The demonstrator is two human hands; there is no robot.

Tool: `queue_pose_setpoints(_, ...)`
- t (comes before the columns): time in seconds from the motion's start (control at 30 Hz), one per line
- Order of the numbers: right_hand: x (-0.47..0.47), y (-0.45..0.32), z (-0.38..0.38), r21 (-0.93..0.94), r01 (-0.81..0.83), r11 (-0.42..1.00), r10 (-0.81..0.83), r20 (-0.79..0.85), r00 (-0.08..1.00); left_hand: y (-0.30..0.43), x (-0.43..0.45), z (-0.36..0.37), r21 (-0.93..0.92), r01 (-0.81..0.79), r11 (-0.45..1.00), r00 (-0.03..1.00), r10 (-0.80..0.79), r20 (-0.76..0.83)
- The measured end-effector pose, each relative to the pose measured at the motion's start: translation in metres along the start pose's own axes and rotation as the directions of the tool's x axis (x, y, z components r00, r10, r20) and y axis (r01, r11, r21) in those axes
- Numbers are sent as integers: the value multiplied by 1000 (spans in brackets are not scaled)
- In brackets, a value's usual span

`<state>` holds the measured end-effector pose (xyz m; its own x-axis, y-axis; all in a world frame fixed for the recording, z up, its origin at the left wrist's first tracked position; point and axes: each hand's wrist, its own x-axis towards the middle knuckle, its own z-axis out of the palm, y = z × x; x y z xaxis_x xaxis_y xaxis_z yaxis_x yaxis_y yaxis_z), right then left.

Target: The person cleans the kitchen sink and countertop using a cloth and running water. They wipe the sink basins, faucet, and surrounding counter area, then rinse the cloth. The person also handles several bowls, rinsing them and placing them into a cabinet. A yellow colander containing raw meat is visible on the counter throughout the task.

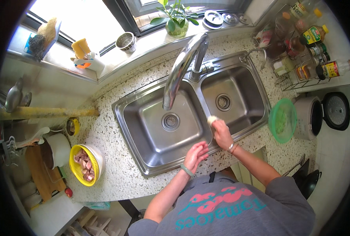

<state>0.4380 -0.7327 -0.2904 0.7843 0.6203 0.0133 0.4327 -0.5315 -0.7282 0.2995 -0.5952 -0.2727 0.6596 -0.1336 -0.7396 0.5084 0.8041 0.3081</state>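
Over the divider of the stainless steel double sink [206, 113], my right hand [222, 134] grips a small pale piece [212, 120], too small to name; it pokes out past the fingers. My left hand [196, 155] is over the near rim of the larger basin, fingers apart, palm turned inward, holding nothing. A bangle is on the left wrist. The chrome faucet [175, 75] arches above the larger basin. Each basin has a drain, and no water flow is visible. The two hands are apart.
On the left stand a yellow colander [95, 160] with raw meat chunks, a white pot [59, 150] and a wooden cutting board [39, 174]. To the right are a green plastic bowl [293, 119], a rice cooker [306, 118] and a rack of bottles [301, 84]. A potted plant [177, 28] stands on the sill.
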Motion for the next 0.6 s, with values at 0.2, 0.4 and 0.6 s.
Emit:
queue_pose_setpoints(0.2,145,10,10,92,-64,994,95,-382,919,71,47,17,81,-152,985,984,144,104)
queue_pose_setpoints(0.4,163,26,67,-69,-246,967,210,-335,918,92,73,12,-3,-105,995,994,105,44)
queue_pose_setpoints(0.6,132,-25,41,-479,70,875,-146,-123,982,87,85,-17,-49,-83,995,996,81,-34)
